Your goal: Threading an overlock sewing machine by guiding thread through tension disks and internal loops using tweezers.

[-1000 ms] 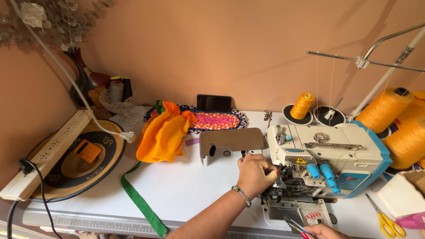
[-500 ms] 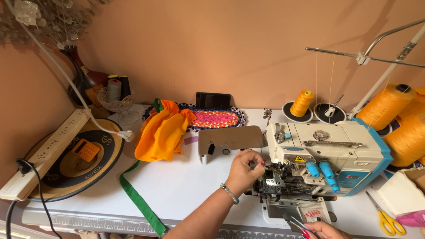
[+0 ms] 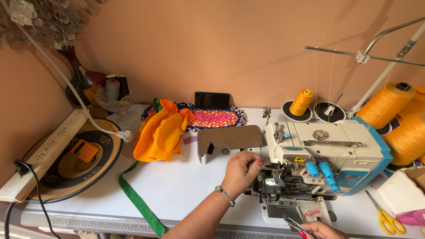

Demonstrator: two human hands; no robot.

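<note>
Now the left hand point(image 3: 241, 170) is pinching, fingers curled, at the open sewing machine point(image 3: 310, 166) at centre right, having edged closer since earlier; the right hand point(image 3: 319, 230), at the bottom edge, is gripping tweezers point(image 3: 294, 224).

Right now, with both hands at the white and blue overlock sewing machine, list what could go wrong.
The left hand has its fingertips pinched inside the open, exposed mechanism of the white and blue overlock sewing machine; if it ran, the fingers could be caught. The right hand holds thin metal tweezers near the same opening and may snag the taut orange threads running up from the cones.
</note>
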